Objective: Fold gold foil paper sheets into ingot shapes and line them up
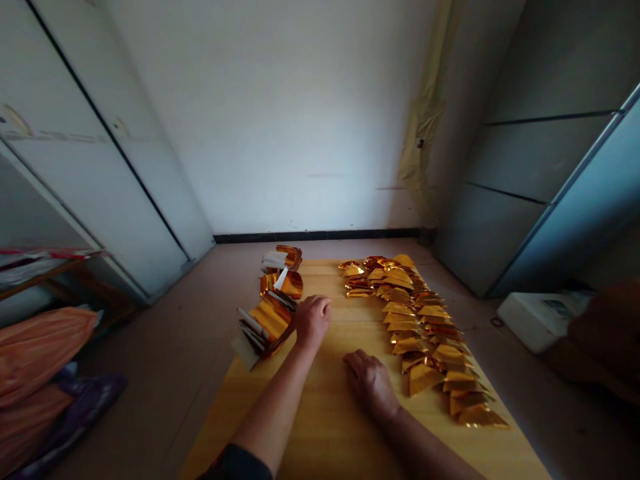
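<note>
My left hand (313, 321) rests on the yellow wooden board (320, 433), its fingers curled and its knuckles up, right beside a curved bundle of gold foil folds with white paper ends (267, 319). Its palm is hidden, so I cannot tell if it holds anything. My right hand (370, 383) lies palm down on the bare board, touching nothing else, a little left of a long row of folded gold foil triangles (417, 327). More gold foil pieces (287, 270) lie in curved bunches at the board's far end.
A white cabinet (100, 167) stands at the left, above a shelf and orange and purple bags (35, 380). A grey-blue cabinet (545, 167) and a white box (540, 320) are at the right. The board lies on a tan floor before a white wall.
</note>
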Demonstrator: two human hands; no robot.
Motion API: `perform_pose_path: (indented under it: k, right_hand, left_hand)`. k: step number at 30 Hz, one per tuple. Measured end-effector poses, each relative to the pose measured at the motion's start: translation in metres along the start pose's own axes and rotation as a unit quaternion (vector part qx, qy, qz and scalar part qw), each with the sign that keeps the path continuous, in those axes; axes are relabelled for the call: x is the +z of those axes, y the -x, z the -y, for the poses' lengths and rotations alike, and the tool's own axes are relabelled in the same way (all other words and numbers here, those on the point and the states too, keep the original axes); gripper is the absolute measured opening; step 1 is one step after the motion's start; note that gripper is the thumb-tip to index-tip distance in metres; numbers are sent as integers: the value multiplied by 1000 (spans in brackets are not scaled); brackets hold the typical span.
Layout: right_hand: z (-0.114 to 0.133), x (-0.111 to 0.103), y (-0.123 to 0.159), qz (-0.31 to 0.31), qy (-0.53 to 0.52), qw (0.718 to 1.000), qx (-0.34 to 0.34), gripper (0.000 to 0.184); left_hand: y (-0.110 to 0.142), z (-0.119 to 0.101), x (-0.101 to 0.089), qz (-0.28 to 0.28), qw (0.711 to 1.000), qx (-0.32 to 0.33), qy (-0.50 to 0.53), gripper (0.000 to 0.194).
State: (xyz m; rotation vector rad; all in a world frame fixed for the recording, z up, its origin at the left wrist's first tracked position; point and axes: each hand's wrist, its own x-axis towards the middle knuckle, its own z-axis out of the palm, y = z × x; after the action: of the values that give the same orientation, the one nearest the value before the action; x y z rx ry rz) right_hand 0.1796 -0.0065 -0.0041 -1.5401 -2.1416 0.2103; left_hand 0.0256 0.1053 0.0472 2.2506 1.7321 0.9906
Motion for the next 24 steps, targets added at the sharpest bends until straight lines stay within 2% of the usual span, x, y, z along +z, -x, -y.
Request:
perform_pose_path:
  k: [2,4,5,7,10,12,17,24]
  right_hand:
    - [0,-1,-1,5,9,1000,-2,21]
    - [1,-3,-3,9,20,1000,-1,21]
    - [2,-4,-3,10,23,1000,-1,21]
    - [2,-6,-4,14,26,1000,-1,21]
    - [2,-7,-5,18,27,999,0,22]
    - [2,-7,-6,19,30,999,1,23]
    - [3,-9,-6,25,36,999,-3,24]
    - [3,-10,-8,41,49,998,0,23]
  left_hand:
    - [7,11,-29,-8,997,-15,-82,22]
    - [12,23,-51,-26,985,-63,-157,22]
    - [14,29,-59,-28,978,-88,-188,26]
    - [19,40,-68,3,963,-136,-233,35]
    - [27,51,-66,100,948,-148,-262,37]
    - [32,55,-61,140,941,-148,-269,33]
    - [41,61,-49,123,941,-142,-282,20]
    - [44,62,-45,128,941,-118,-292,32]
